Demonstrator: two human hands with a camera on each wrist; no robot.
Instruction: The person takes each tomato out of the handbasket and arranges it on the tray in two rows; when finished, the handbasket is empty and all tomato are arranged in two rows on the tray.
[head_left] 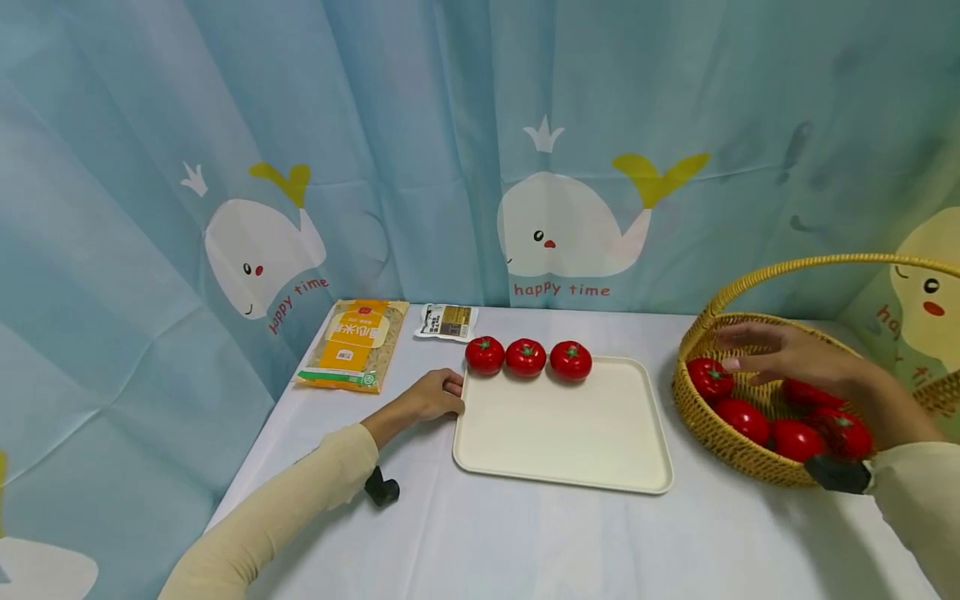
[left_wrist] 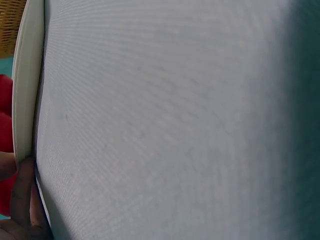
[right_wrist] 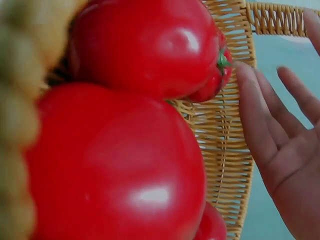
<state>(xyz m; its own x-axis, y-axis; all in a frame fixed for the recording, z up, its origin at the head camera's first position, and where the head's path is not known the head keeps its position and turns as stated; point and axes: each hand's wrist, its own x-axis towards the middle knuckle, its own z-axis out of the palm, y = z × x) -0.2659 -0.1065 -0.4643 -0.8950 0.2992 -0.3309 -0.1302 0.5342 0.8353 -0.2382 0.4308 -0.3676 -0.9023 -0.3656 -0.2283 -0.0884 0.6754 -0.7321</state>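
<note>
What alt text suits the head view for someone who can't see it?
A person's right hand hovers over red tomatoes in a wicker basket, while the left hand grips the left edge of a cream tray with three tomatoes near its far edge. Two packets lie beyond the left hand, before a blue whale-print curtain.

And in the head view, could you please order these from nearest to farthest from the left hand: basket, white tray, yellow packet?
1. White tray: touching the left hand, on its right.
2. Yellow packet: left of the hand.
3. Basket: far right.
</note>
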